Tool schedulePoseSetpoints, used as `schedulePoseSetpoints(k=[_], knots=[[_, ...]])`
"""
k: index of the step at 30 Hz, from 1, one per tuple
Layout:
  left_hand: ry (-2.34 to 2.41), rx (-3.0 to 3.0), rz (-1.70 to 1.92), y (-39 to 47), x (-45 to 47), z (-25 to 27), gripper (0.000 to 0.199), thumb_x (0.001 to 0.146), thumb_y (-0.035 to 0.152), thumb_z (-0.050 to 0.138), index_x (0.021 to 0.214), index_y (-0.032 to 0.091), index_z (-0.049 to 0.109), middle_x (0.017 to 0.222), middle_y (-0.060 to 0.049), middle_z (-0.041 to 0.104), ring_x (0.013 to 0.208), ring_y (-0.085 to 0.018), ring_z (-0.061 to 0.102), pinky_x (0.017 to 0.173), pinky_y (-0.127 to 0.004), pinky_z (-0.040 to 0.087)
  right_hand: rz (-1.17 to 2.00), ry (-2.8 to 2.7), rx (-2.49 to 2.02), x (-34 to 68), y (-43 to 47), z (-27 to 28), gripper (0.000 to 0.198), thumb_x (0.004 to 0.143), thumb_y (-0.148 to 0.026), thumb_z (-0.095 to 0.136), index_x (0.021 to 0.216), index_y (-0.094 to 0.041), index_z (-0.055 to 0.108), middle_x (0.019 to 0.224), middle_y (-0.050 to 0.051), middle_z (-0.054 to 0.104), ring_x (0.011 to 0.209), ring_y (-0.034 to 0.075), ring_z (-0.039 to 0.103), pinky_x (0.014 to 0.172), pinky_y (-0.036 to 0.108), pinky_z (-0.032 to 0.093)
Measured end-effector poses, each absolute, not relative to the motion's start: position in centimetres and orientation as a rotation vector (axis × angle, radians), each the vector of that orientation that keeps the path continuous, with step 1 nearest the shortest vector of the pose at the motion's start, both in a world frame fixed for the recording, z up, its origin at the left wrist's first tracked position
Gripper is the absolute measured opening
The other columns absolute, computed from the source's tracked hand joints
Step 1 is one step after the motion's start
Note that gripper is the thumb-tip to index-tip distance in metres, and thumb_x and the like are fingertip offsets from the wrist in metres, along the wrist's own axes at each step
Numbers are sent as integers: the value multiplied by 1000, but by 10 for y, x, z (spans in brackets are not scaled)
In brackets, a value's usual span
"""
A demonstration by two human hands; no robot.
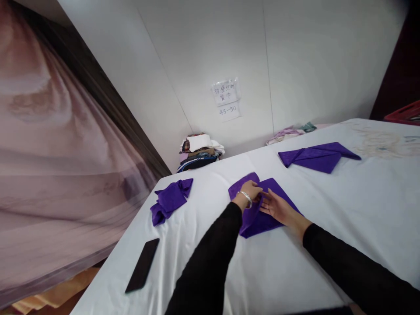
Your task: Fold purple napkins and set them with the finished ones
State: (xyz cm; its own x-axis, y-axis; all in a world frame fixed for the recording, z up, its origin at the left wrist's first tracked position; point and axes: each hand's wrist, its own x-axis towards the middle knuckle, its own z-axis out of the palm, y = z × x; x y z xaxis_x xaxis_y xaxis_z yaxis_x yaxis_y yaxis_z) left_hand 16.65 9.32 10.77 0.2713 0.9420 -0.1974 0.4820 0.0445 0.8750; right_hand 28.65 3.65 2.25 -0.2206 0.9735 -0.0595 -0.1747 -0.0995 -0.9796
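Your left hand, which wears a silver bracelet, has its fingers bent and grips the raised fold of the middle purple cloth. Your right hand is at the same fold, with the fingers stretched and touching it; whether they also pinch it, I cannot tell. The middle purple cloth lies on the white-covered table, under both your hands. To the left of this cloth there is a crumpled purple bundle, and to its left and nearer to you, a flat black object. To its right and farther away lies a folded purple piece. Behind it, past the table's edge, is a stack of fabrics.
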Motion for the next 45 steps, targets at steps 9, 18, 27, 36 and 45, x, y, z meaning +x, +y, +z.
schedulePoseSetpoints(k=[9,18,27,36,45], knots=[[1307,1630,1084,41,147,41,35,83,43,46,105,19,55,92,-6,65,82,-15,62,75,-29,49,1719,-582,-899,319,36,19,41,82,-30,55,119,-16,49,98,10,68,81,20,66,74,32,53],[1663,2238,724,23,97,18,52,85,45,38,127,14,43,139,-12,37,131,-23,28,107,-43,25,1488,-597,-1185,329,43,16,71,68,-4,52,135,-21,35,101,5,68,74,16,66,67,28,53],[1707,2315,335,20,115,14,63,86,54,27,135,16,33,148,-9,19,136,-24,8,110,-45,12,1435,-586,-1287,346,24,22,76,71,-7,49,140,-23,23,93,6,69,62,17,64,54,27,50],[1709,2372,232,22,125,15,68,85,58,22,136,14,32,147,-8,20,136,-23,7,111,-44,11,1431,-548,-1279,351,23,28,78,71,-6,48,141,-27,21,83,4,69,50,13,57,47,24,45],[1655,2429,180,27,124,16,69,85,59,19,136,15,32,147,-7,22,136,-23,8,111,-44,9,1363,-575,-1368,349,19,37,78,69,-4,47,140,-26,24,99,7,67,62,14,62,54,24,47]])
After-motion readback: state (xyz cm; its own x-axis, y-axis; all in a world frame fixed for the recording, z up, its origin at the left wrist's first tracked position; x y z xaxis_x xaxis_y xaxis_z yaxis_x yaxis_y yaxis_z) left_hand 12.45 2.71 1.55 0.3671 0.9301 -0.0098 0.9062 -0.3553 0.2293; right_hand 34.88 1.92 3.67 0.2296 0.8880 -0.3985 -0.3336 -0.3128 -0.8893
